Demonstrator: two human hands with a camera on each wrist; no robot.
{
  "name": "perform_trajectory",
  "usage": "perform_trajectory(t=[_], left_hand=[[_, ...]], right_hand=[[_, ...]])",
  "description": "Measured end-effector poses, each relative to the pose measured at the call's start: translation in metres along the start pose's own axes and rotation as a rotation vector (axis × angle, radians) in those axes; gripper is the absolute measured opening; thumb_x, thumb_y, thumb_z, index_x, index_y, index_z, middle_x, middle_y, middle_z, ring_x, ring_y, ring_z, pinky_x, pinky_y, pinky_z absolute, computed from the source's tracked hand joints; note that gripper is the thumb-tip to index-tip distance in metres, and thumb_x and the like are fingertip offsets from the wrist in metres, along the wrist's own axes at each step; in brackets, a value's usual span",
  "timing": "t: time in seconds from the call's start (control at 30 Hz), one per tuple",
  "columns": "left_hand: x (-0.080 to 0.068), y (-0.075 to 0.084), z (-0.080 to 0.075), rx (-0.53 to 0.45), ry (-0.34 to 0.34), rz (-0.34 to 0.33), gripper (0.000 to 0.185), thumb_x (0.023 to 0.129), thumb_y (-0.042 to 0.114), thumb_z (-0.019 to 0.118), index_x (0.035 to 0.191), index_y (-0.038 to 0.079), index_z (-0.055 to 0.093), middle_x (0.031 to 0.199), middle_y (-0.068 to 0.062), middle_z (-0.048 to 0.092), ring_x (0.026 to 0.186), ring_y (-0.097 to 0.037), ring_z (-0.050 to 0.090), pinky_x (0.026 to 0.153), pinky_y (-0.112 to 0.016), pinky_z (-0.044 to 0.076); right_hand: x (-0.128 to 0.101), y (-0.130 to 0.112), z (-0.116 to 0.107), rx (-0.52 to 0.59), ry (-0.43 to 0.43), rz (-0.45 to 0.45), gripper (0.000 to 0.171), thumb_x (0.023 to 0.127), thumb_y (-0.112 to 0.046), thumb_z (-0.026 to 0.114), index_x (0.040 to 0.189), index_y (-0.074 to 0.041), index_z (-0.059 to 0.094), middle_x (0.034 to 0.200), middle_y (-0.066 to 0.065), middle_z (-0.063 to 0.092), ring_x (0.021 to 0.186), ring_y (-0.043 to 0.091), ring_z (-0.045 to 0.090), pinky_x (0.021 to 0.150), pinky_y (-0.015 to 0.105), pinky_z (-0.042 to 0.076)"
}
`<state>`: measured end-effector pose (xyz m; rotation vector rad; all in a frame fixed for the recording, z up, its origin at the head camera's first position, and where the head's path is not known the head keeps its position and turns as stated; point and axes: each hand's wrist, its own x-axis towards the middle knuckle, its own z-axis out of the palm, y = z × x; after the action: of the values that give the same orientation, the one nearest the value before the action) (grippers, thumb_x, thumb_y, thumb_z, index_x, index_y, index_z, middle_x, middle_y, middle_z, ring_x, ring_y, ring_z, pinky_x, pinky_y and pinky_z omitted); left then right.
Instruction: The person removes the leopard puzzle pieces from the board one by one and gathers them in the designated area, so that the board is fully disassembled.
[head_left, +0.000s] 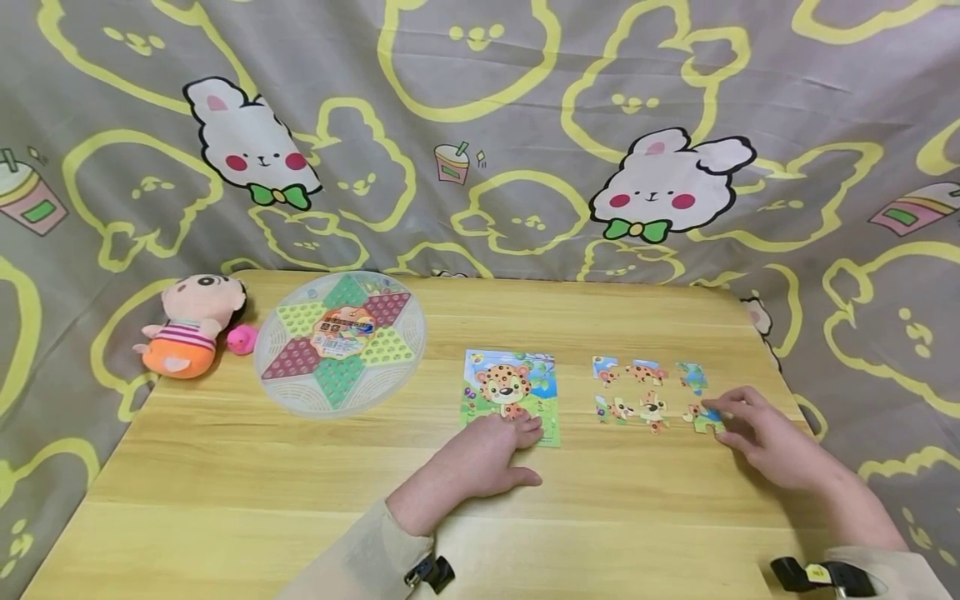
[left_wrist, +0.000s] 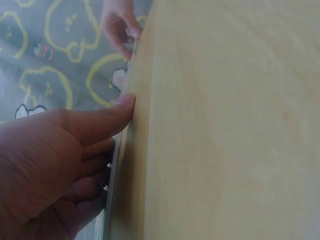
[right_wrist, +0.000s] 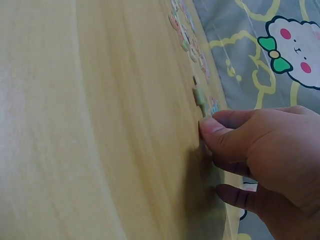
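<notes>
My left hand (head_left: 495,454) rests on the lower part of a square leopard picture board (head_left: 481,379), its thumb out on the wood beside it. In the left wrist view the left hand (left_wrist: 60,160) lies low against the tabletop. At the right, my right hand (head_left: 765,433) pinches a puzzle piece (head_left: 705,418) between thumb and fingers. In the right wrist view the right hand (right_wrist: 260,150) has thumb and forefinger together at that piece's edge. Further puzzle pieces lie left of it, among them a leopard face piece (head_left: 654,408) and a blue-green piece (head_left: 692,377).
A round star-patterned Chinese checkers board (head_left: 345,392) lies at the back left of the wooden table (head_left: 615,517). Beside it are a pink toy duck (head_left: 242,339) and a plush doll (head_left: 187,327) near the left edge. A patterned grey curtain (head_left: 525,125) hangs behind the table.
</notes>
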<state>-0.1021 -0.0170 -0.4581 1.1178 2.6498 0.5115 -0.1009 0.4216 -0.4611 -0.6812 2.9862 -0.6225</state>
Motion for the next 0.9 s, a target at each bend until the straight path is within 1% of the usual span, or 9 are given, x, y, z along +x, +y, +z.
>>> perform_trajectory(t=[0.13,0.23,0.3,0.37,0.47,0.57,0.63,0.73,0.9], left_hand=[[-0.001,0.001,-0.001,0.013,-0.005,-0.002,0.068,0.086,0.052,0.069,0.140,0.013,0.055,0.146,0.001,0.047,0.136,-0.015,0.042,0.111,-0.034,0.035],[-0.002,0.002,-0.002,0.030,-0.011,-0.004,0.069,0.086,0.053,0.069,0.140,0.013,0.055,0.147,0.000,0.047,0.136,-0.017,0.042,0.111,-0.034,0.034],[-0.003,0.003,-0.004,0.050,-0.014,-0.003,0.069,0.087,0.053,0.068,0.140,0.012,0.055,0.147,0.000,0.047,0.136,-0.018,0.042,0.111,-0.034,0.034],[-0.003,0.003,-0.005,0.078,-0.015,0.002,0.069,0.087,0.054,0.067,0.140,0.012,0.055,0.147,-0.001,0.047,0.136,-0.019,0.042,0.111,-0.034,0.035],[-0.004,0.004,-0.006,0.132,-0.016,0.013,0.069,0.088,0.055,0.065,0.141,0.011,0.054,0.147,-0.002,0.047,0.136,-0.020,0.042,0.110,-0.035,0.036],[-0.005,0.005,-0.006,0.176,-0.012,0.029,0.070,0.089,0.056,0.063,0.142,0.011,0.053,0.149,-0.004,0.046,0.137,-0.021,0.042,0.110,-0.036,0.037],[-0.007,0.005,-0.007,0.184,0.000,0.040,0.071,0.090,0.056,0.062,0.143,0.010,0.052,0.150,-0.005,0.044,0.138,-0.022,0.041,0.110,-0.037,0.037],[-0.013,0.002,-0.009,0.164,0.037,0.043,0.071,0.090,0.056,0.062,0.144,0.010,0.051,0.152,-0.007,0.041,0.139,-0.023,0.039,0.110,-0.038,0.036],[-0.028,-0.011,-0.015,0.127,0.104,0.011,0.070,0.090,0.057,0.062,0.145,0.015,0.050,0.151,-0.005,0.043,0.137,-0.025,0.042,0.108,-0.043,0.039]], right_hand=[[0.002,-0.004,-0.002,-0.013,0.006,0.002,0.048,0.086,-0.005,0.074,0.132,-0.006,0.060,0.117,0.004,0.049,0.093,0.014,0.052,0.075,0.015,0.043],[0.005,-0.011,-0.005,0.008,0.029,-0.010,0.048,0.087,-0.009,0.075,0.132,-0.004,0.060,0.116,0.003,0.049,0.090,0.012,0.051,0.071,0.016,0.044],[0.009,-0.019,-0.008,0.039,0.039,-0.025,0.048,0.087,-0.010,0.075,0.132,-0.003,0.060,0.115,0.003,0.049,0.087,0.010,0.049,0.068,0.019,0.045],[0.015,-0.029,-0.010,0.083,0.042,-0.043,0.048,0.087,-0.009,0.074,0.133,-0.002,0.059,0.116,0.003,0.049,0.084,0.009,0.047,0.063,0.021,0.046],[0.026,-0.046,-0.012,0.131,0.038,-0.066,0.048,0.087,-0.006,0.074,0.133,-0.005,0.059,0.116,0.001,0.048,0.083,0.009,0.048,0.059,0.022,0.048],[0.037,-0.061,-0.011,0.142,0.044,-0.112,0.049,0.086,-0.005,0.075,0.132,-0.010,0.060,0.118,-0.001,0.048,0.082,0.011,0.050,0.058,0.022,0.048],[0.044,-0.071,-0.010,0.152,0.044,-0.147,0.050,0.085,-0.005,0.077,0.131,-0.013,0.061,0.119,-0.002,0.049,0.083,0.012,0.051,0.058,0.023,0.047],[0.053,-0.084,-0.007,0.167,0.027,-0.197,0.049,0.085,-0.006,0.076,0.131,-0.014,0.061,0.122,-0.001,0.050,0.085,0.012,0.051,0.059,0.023,0.046],[0.066,-0.103,-0.002,0.172,-0.009,-0.223,0.046,0.086,-0.008,0.075,0.130,-0.015,0.062,0.122,-0.003,0.050,0.086,0.013,0.052,0.065,0.025,0.048]])
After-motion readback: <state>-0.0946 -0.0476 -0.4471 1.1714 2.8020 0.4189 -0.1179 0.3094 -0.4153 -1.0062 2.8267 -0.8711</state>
